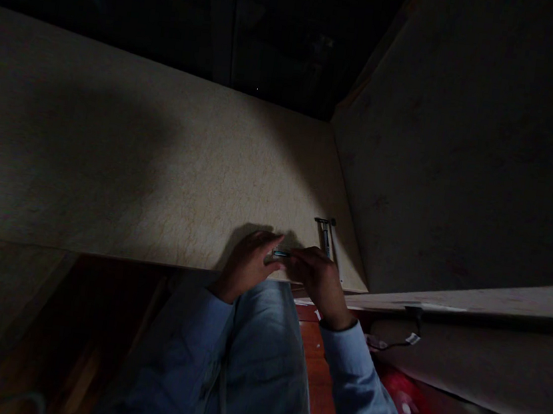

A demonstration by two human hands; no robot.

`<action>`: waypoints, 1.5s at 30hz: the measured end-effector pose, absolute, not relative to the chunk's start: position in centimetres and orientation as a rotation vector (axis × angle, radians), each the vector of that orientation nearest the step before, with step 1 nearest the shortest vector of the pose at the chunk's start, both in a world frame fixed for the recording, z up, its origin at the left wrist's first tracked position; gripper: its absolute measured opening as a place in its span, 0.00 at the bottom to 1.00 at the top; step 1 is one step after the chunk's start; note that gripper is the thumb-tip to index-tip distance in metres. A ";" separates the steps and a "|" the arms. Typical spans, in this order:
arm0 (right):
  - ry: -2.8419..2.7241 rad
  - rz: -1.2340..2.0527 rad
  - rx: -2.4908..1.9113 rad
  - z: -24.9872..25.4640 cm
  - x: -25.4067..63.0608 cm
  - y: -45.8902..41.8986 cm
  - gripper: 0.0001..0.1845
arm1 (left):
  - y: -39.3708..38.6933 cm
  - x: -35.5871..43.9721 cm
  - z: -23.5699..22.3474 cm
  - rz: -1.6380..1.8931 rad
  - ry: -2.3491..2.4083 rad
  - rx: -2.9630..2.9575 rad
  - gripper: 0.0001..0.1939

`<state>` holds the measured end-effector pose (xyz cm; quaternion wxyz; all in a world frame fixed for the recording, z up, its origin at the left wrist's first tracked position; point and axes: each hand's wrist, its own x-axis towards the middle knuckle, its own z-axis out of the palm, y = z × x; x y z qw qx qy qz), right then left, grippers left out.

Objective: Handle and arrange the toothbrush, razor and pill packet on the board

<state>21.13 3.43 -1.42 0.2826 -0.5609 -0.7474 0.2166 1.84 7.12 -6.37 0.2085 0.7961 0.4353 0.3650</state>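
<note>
My right hand (321,278) is closed, its fingertips pinching a short slim teal object (281,253) just above the front part of the pale counter (211,165). Too small and dim to tell its kind, the object points left out of the grip. My left hand (248,263) is beside its free end, thumb and forefinger apart around that end, with no clear contact. Just beyond my right hand lies a dark T-shaped tool, like a razor (325,230), its lower handle partly hidden by the fingers. Next to it is a thin pale rod (337,251) with a dark tip.
A wall (466,143) bounds the counter on the right, and a dark window (277,39) is behind it. My legs (265,360) are under the front edge. A cable (393,344) and a red bag (412,412) are low on the right. The room is dim.
</note>
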 end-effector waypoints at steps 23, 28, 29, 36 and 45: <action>-1.718 0.478 -1.959 1.4 18.8 3.8 0.22 | 5.8 1.7 -5.5 1.174 1.237 2.170 0.36; -1.584 0.367 -2.306 3.2 26.0 5.7 0.19 | 6.2 1.7 -5.8 1.093 1.283 2.199 0.26; -1.606 0.313 -2.416 3.5 27.0 6.1 0.17 | 6.3 1.7 -5.9 1.080 1.283 2.205 0.23; -1.681 0.254 -2.698 2.8 27.6 7.9 0.16 | 6.5 1.7 -5.7 1.107 1.283 2.215 0.15; -1.675 0.274 -2.727 1.6 27.4 8.3 0.14 | 6.6 1.5 -5.6 1.132 1.255 2.217 0.11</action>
